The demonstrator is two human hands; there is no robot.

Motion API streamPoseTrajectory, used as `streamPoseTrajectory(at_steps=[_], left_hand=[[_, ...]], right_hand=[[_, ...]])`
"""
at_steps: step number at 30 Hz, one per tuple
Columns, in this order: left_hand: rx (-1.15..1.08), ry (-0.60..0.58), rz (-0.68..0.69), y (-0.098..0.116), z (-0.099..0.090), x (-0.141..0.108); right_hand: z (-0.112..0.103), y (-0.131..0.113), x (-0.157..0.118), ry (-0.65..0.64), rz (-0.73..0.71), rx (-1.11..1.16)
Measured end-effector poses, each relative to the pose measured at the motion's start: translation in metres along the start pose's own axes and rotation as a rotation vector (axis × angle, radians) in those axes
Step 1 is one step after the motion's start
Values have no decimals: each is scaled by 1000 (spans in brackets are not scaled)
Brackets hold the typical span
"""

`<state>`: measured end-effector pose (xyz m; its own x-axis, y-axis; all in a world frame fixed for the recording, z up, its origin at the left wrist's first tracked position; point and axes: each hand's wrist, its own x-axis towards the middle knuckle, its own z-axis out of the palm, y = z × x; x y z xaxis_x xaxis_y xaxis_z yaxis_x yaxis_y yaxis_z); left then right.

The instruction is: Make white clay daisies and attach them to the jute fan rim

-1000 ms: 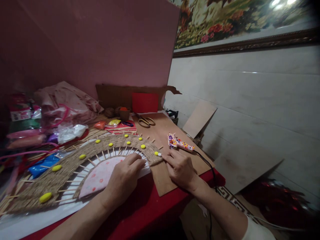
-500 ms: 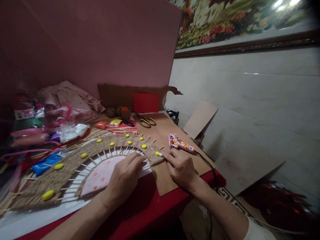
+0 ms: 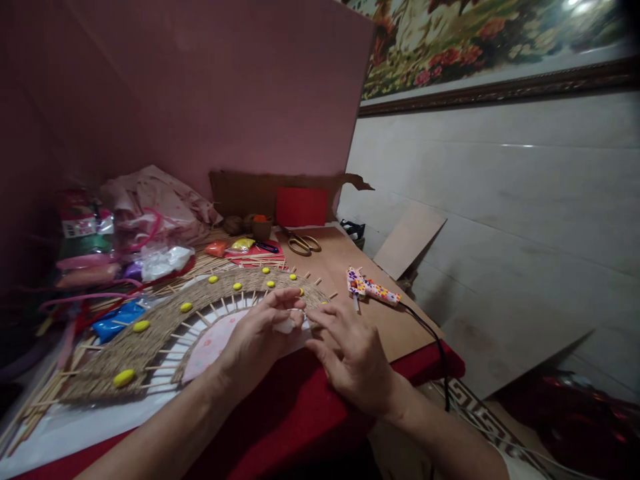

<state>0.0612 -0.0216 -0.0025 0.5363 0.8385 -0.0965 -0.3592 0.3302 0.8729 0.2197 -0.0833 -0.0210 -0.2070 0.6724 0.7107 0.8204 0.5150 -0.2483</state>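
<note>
Left hand (image 3: 260,330) and right hand (image 3: 357,357), both partly open with curled fingers, meet beside the right end of the woven arch (image 3: 165,327) on the bench (image 3: 300,420); any grasped item is indeterminable. A forearm snagging the cord (image 3: 425,323), draped over the bench's edge, could drag the glue gun (image 3: 373,290); open board (image 3: 340,253) separates it from the scissors (image 3: 300,245).

Both hands (image 3: 310,340) (fingers loosely curled) nearly meet, forearms angling inward.
</note>
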Motion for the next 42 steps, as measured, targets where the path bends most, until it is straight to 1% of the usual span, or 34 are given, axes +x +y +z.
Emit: streamPoseTrajectory(at_steps=[3, 6, 8, 10, 15, 18, 21, 24, 28, 31, 35, 39, 42], left_hand=[[-80, -25, -28, -3, 1, -1], [-101, -46, -25, -6, 2, -2], [-63, -47, -7, -8, 1, -2], [20, -45, 21, -9, -1, -2], [253, -144, 57, -10, -7, 0], [309, -169, 66, -10, -8, 2], [313, -197, 89, -11, -10, 4], [307, -158, 86, -13, -10, 4], [301, -84, 69, -13, -10, 4], [244, -91, 49, -13, -12, 5], [238, -143, 51, -13, -13, 5], [255, -87, 85, -12, -10, 5], [294, -74, 95, -11, -8, 3]], right_hand=[[11, -12, 5, 38, 0, 16], [21, -13, 8, 56, 8, 15], [23, -10, 9, 59, -2, 32], [22, -7, 10, 72, -11, 43], [13, -1, 6, 72, 11, 86], [8, 1, 4, 46, 42, 130], [6, 0, 4, 10, 43, 166], [6, -1, 5, -15, 65, 210], [5, 0, 5, -42, 193, 342], [4, 1, 5, -24, 258, 410], [5, 1, 5, -1, 221, 384], [6, 2, 5, 9, 168, 355], [5, 2, 5, 20, 124, 346]])
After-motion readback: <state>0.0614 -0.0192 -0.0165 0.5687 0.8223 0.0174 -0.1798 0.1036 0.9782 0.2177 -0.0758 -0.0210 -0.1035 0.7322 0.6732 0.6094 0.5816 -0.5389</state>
